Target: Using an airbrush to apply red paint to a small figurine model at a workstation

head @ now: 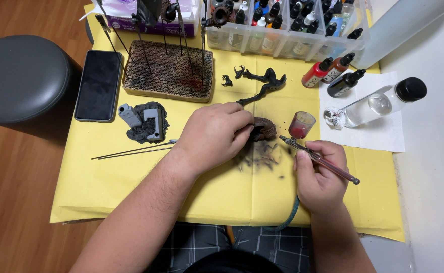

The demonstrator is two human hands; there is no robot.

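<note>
Dark smartphone screen (99, 85), blank and black, flat at the left edge of the yellow sheet (131, 187), beside the round stool. Purple-and-white cardboard box (131, 23) at the top left, behind the corrugated block. Clear plastic organiser (282, 43) at the top centre, packed with small dropper bottles, caps black and white. Three labelled dropper bottles (333, 73) lying just right of it: red, brown, black. Clear black-capped bottle (383, 101) lying on white paper (378, 134).

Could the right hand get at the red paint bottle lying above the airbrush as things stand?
Probably not freely: the right hand holds the airbrush, so its fingers are taken. The path to the red paint bottle looks open otherwise, apart from the airbrush's own cup.
</note>
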